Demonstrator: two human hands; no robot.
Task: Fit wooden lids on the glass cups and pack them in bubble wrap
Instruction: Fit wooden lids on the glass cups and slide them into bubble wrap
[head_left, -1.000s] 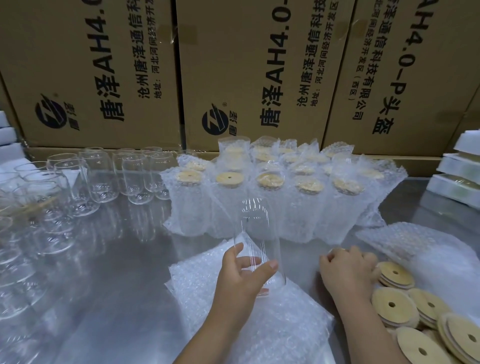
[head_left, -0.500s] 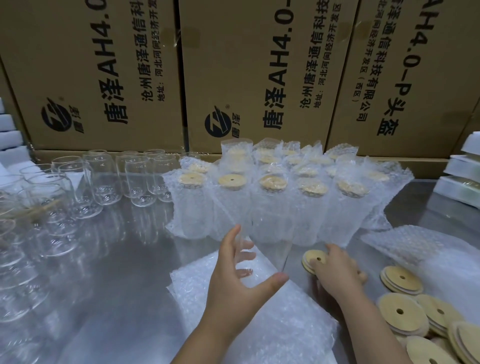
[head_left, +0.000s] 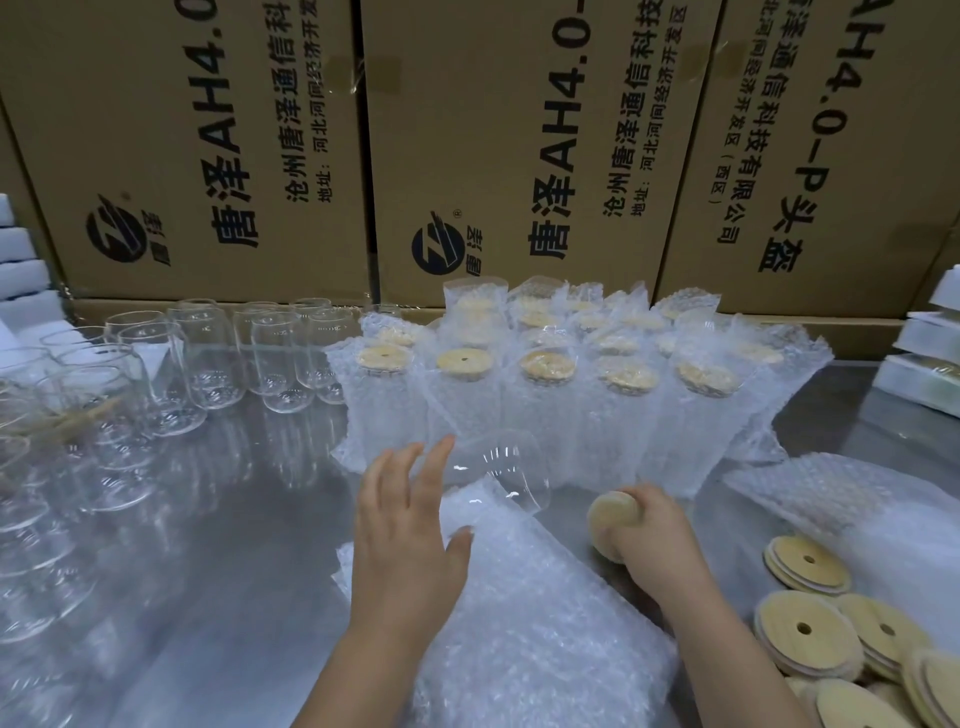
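Right grip (head_left: 657, 540) is closed round a wooden lid (head_left: 612, 522). The lid is tilted up on edge with its flat face toward you, held just above the bench (head_left: 234, 530). It's just right of the bubble wrap stack (head_left: 530, 639).

Left grip (head_left: 410, 551) is wide, fingers straight and spread, holding nothing. Your palm is over the stack's left edge and your thumb tip is at the wrap; can't tell if it touches.

The glass cup (head_left: 506, 470) is bare and tipped over at the far end of the stack, resting on the wrap. It's just past your left fingertips; contact unclear. The lid and cup are apart, cup up-left of the lid.

Behind the cup are the packed cups (head_left: 545, 384): rows standing upright in bubble wrap sleeves, lids showing at the tops.

At far left a cluster of unwrapped glasses (head_left: 208, 358) stands upright on the bench, running down the left edge.

On your right, loose lids (head_left: 802, 631) sit in an overlapping pile, each with a centre hole. More bubble wrap sheets (head_left: 831, 499) lie just beyond them.

Cardboard boxes (head_left: 519, 156) printed "AH4.0" form a wall along the back. White foam blocks (head_left: 21, 270) are stacked at far left, with white cartons (head_left: 924, 374) at far right.
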